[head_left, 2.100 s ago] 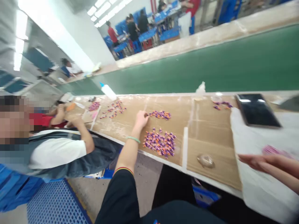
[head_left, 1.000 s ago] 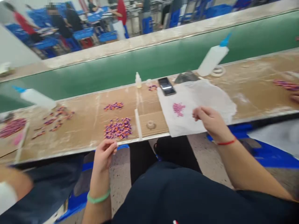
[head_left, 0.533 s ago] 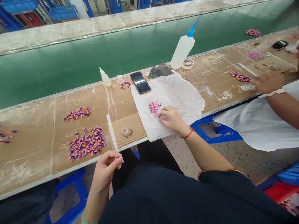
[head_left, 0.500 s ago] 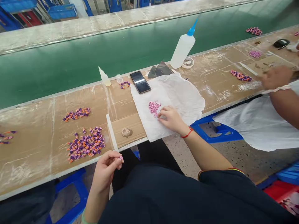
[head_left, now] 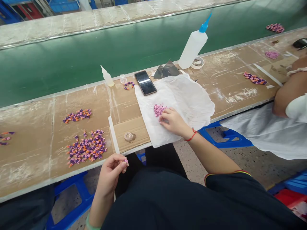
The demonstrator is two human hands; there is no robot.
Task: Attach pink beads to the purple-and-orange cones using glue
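Left hand (head_left: 110, 172) pinches a small pink piece (head_left: 125, 162) at the bench edge, right hand (head_left: 174, 121) curled by the beads
The right fingers rest on a white tissue (head_left: 192, 99) beside a heap of pink beads (head_left: 159, 110); whether they pinch one is too small to tell. A snagged tissue could scatter the beads, and a loose pinch could drop the piece over the edge. The cardboard-covered bench (head_left: 35, 127) also holds a purple-and-orange pile (head_left: 86, 148), a phone (head_left: 145, 83) and a blue-nozzled squeeze bottle (head_left: 193, 46). A co-worker's arm (head_left: 287, 95) lies to the right, a green conveyor belt (head_left: 72, 70) runs behind, and a blue stool (head_left: 225, 137) stands below
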